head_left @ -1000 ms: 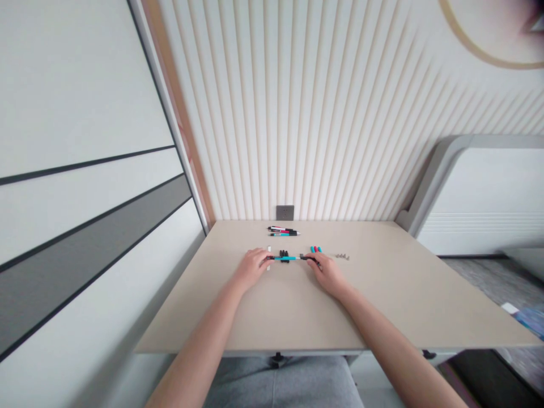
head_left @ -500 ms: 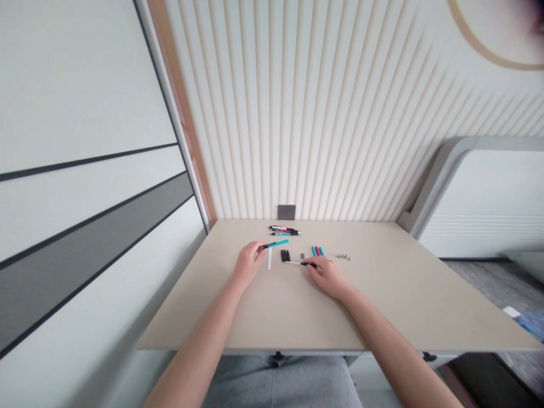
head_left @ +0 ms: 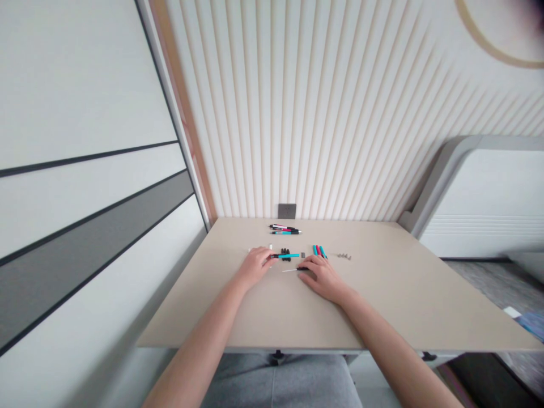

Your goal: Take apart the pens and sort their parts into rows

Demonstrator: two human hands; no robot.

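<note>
My left hand (head_left: 255, 266) pinches the black end of a turquoise pen body (head_left: 289, 255), which points to the right above a group of short black tubes (head_left: 285, 250). Between the fingers of my right hand (head_left: 322, 275) is a black pen part with a thin white refill (head_left: 290, 270) sticking out leftward, low over the table. Turquoise and red pen barrels (head_left: 318, 250) lie just beyond that hand, partly covered by it. Small grey pieces (head_left: 303, 255) sit between the two hands. A white strip (head_left: 271, 246) is mostly hidden behind my left hand.
Several whole pens (head_left: 285, 230) lie at the back of the beige table (head_left: 382, 306). Small metallic cone-like pieces (head_left: 344, 256) form a row on the right. A dark wall socket (head_left: 287, 211) sits on the ribbed wall, and a white cabinet (head_left: 76, 238) stands left.
My left hand has moved right and nearer to me with the turquoise pen body, now over the black tubes. The refill in my right hand has shifted slightly toward me.
</note>
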